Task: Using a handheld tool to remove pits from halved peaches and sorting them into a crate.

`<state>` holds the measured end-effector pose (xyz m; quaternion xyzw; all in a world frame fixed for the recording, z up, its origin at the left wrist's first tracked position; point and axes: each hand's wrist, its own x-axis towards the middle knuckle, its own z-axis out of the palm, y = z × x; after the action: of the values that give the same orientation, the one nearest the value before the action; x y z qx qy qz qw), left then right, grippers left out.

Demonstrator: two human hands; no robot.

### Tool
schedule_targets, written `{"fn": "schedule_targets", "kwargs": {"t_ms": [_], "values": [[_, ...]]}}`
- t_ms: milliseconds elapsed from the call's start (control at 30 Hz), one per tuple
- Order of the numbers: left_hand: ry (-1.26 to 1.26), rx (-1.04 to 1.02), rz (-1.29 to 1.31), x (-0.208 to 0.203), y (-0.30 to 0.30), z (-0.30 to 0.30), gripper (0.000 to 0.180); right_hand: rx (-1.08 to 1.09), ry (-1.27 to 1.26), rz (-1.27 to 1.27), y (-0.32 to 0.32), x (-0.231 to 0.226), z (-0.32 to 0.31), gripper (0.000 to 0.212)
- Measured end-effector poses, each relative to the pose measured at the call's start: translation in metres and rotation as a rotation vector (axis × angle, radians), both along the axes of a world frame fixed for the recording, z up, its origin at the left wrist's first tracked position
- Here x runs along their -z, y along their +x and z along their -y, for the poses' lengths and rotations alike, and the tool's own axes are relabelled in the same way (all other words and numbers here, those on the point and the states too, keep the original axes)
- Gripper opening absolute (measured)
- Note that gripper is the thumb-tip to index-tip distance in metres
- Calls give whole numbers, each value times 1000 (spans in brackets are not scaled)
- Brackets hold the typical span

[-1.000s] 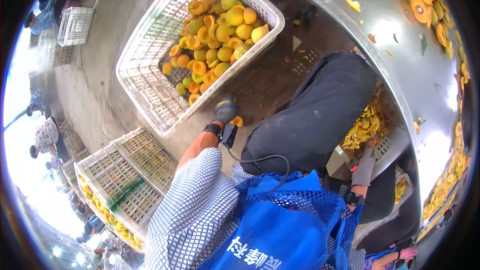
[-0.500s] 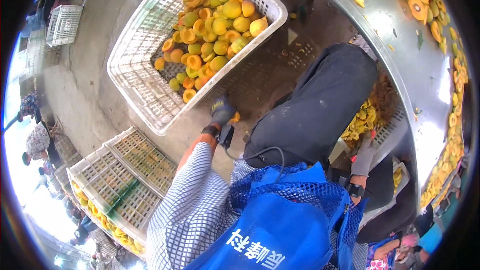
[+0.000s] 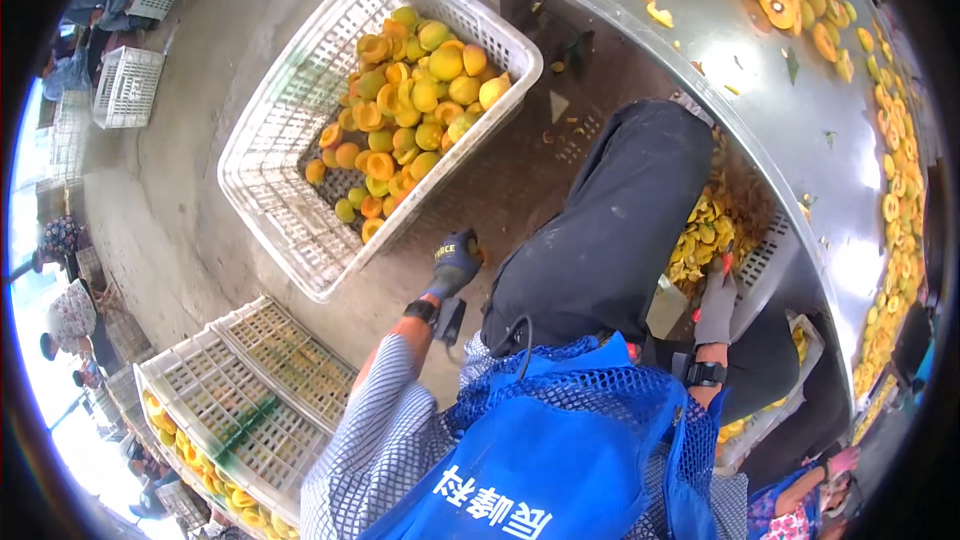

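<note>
My left hand (image 3: pixel 458 262), in a dark grey glove, is closed beside the near right side of a white plastic crate (image 3: pixel 290 252). A bit of orange peach shows at its fingers; the rest is hidden behind the glove. Halved yellow peaches (image 3: pixel 405 125) lie heaped in that crate. To the right of my dark-trousered leg, my right hand (image 3: pixel 716 302), in a lighter grey glove, is closed by a heap of yellow peach pieces (image 3: pixel 703 240). Red shows at both sides of this fist, but what it holds cannot be made out.
A metal table (image 3: pixel 745 55) curves along the right, with peach halves (image 3: pixel 895 190) along its far side. At lower left stands a lattice crate (image 3: pixel 240 370) over yellow fruit. Another white crate (image 3: pixel 128 87) stands at far left. People work at the left and lower right edges.
My view has shifted slightly, so the peach crate sits further left. My left hand has come a little nearer to me, and less of the orange piece shows. My right hand stays by the heap.
</note>
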<state>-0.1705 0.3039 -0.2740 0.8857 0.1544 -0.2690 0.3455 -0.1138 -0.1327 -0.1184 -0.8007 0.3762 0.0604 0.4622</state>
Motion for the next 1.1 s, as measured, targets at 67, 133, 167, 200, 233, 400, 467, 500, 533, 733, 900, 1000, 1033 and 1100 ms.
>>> {"fn": "schedule_targets", "kwargs": {"t_ms": [67, 133, 167, 200, 233, 400, 467, 500, 533, 733, 900, 1000, 1033, 1100], "values": [[2, -2, 159, -58, 23, 0, 35, 77, 125, -96, 6, -11, -5, 49], [25, 36, 528, -127, 52, 5, 35, 40, 54, 12, -7, 26, 23, 46], [48, 31, 641, -162, 65, 5, 37, -15, -23, 103, -11, 40, 35, 43], [76, -16, 729, -188, 71, -2, 38, -11, -19, 120, -7, 35, 29, 43], [229, -46, 877, -208, 79, -13, 39, 30, 98, 84, 0, 18, 10, 41], [522, -210, 930, -225, 99, -62, 75, 43, 186, 123, 5, -4, -12, 43], [559, -6, 584, -185, 94, -68, 66, 118, 287, 114, -2, 1, -1, 42], [450, 28, 419, -166, 90, -68, 54, 148, 313, 105, -3, 3, 2, 41], [430, 124, 343, -141, 88, -70, 42, 174, 346, 99, -2, 7, 5, 40], [526, 148, 478, -119, 85, -58, 20, 103, 419, 78, 4, 11, 1, 43], [417, 158, 550, -132, 81, -14, 13, 61, 422, 122, 6, 20, 1, 41], [345, 176, 609, -134, 68, 5, 15, 62, 445, 108, 4, 16, 0, 40], [382, 209, 516, -137, 62, 3, 19, 77, 407, 103, 4, 10, -5, 38], [356, 227, 459, -141, 53, -3, 19, 84, 393, 97, 3, 23, -5, 36]]}}
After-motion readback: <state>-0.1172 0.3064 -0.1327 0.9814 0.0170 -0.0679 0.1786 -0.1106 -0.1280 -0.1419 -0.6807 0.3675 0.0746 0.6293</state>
